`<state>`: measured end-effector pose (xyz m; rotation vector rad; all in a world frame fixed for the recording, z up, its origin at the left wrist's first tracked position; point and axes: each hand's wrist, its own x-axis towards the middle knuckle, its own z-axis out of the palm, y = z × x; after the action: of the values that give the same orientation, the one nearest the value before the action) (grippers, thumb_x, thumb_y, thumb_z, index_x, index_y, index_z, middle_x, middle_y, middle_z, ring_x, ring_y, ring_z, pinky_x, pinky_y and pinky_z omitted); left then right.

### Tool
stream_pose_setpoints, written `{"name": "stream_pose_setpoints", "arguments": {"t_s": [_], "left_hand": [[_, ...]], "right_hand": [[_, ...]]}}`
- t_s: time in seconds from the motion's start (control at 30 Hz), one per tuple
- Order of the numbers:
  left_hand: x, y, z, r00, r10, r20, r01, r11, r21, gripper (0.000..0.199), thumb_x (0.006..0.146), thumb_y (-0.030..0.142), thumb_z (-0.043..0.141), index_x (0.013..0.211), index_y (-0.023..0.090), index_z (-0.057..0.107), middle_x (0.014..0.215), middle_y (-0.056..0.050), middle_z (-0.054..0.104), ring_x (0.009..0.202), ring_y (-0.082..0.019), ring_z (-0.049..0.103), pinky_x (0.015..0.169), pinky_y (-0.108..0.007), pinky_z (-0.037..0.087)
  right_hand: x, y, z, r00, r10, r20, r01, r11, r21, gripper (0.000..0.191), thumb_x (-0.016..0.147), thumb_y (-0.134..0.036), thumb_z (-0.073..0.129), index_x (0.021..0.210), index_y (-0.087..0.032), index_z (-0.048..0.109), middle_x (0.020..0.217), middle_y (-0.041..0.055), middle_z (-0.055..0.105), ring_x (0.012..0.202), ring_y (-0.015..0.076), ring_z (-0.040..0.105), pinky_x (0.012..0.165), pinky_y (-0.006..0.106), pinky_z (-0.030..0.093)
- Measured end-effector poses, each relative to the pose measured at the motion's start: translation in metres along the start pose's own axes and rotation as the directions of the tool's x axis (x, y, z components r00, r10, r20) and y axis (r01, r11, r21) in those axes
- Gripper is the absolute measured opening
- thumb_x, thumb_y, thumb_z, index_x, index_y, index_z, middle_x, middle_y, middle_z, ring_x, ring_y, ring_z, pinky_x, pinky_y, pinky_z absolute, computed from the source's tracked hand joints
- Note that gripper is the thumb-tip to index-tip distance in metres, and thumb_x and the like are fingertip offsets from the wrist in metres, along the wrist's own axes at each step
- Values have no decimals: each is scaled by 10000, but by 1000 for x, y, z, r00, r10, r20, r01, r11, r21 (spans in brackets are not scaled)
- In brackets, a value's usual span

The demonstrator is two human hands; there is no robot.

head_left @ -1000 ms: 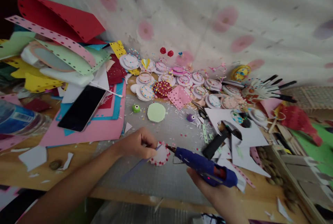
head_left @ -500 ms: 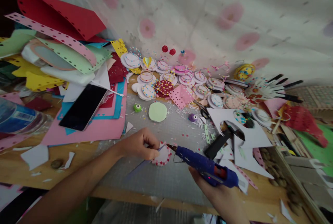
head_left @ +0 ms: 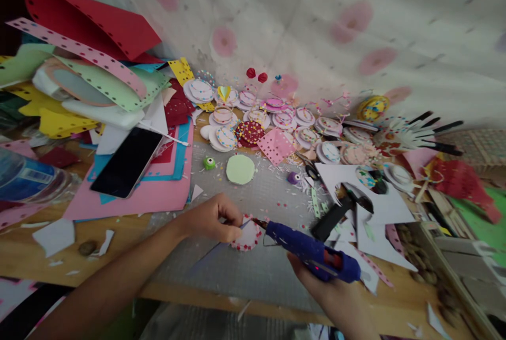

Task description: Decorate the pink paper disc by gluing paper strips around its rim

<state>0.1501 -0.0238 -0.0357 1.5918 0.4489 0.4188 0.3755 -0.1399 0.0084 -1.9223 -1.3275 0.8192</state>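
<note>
My left hand [head_left: 215,220] pinches a thin purple strip [head_left: 208,255] between thumb and finger; the strip trails down toward the near edge of the mat. My right hand [head_left: 328,290] is wrapped around a blue hot glue gun [head_left: 304,245]. The gun's nozzle points left, right by the strip's upper end; whether they touch I cannot tell. Below both lies a small white disc [head_left: 250,235] with red trim around its rim, partly covered by my left fingers. Farther up the grey cutting mat [head_left: 177,271] is a pale green paper disc [head_left: 240,170].
Rows of decorated paper hats [head_left: 253,116] line the back. At left are a phone [head_left: 128,161], coloured foam sheets [head_left: 95,18] and a water bottle [head_left: 27,176]. White paper scraps [head_left: 379,234] and a black-handled tool [head_left: 334,219] lie right. A small green one-eyed figure [head_left: 209,163] and a purple one [head_left: 293,177] sit mid-mat.
The glue gun has shifted very slightly to the left. My left hand and the strip stay almost where they were.
</note>
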Motion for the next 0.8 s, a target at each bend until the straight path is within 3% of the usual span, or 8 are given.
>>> {"name": "stream_pose_setpoints", "arguments": {"t_s": [0.27, 0.57, 0.8], "left_hand": [[0, 0, 0, 1000, 22, 7, -22, 1000, 7, 289, 723, 126, 543, 484, 152, 384, 475, 57, 323, 455, -52, 272, 452, -219, 197], [0, -1, 0, 1000, 3, 3, -3, 1000, 15, 284, 728, 139, 541, 488, 155, 390, 475, 57, 315, 455, -57, 266, 454, -223, 191], [0, 0, -1, 1000, -8, 7, 8, 1000, -11, 286, 727, 146, 541, 488, 156, 384, 478, 57, 328, 455, -56, 270, 458, -225, 192]], "right_hand": [[2, -2, -1, 999, -24, 29, 24, 999, -26, 250, 666, -397, 599, 515, -221, 504, 476, -29, 487, 449, 127, 478, 428, 204, 439], [-1, 11, 2, 994, -74, -81, 70, 996, -54, 289, 655, -419, 651, 503, -219, 507, 465, -27, 490, 424, 131, 481, 442, 242, 460], [3, 7, -4, 996, -87, -15, 86, 995, -53, 265, 666, -396, 640, 504, -223, 520, 440, -33, 518, 409, 129, 507, 413, 213, 451]]}}
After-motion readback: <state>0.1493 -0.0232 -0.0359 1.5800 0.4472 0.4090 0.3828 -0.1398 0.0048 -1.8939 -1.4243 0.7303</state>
